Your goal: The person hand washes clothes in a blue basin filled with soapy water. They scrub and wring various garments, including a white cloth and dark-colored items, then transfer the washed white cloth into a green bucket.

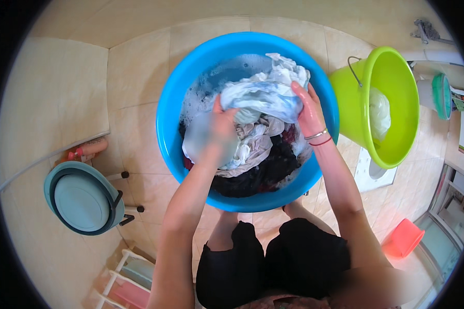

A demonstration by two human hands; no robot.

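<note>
A large blue basin (168, 149) holds sudsy water and a heap of laundry. Between my two hands a wet white garment with pale blue patches (265, 95) is lifted over the water. My right hand (310, 110), with bracelets at the wrist, is closed on its right end, thumb on top. My left hand (222, 123) grips its left end; part of that hand is blurred. Beneath lie a beige-white cloth (252, 149) and dark clothes (273, 167), with some dark red fabric among them. Foam (198, 92) floats along the basin's left side.
A lime-green bucket (350, 103) with a white cloth (379, 114) inside leans close to the basin's right. Grey-blue basins (82, 201) stand at left by a pink bottle (90, 148). A white rack (119, 268) is lower left, a coral-red bucket (404, 238) lower right.
</note>
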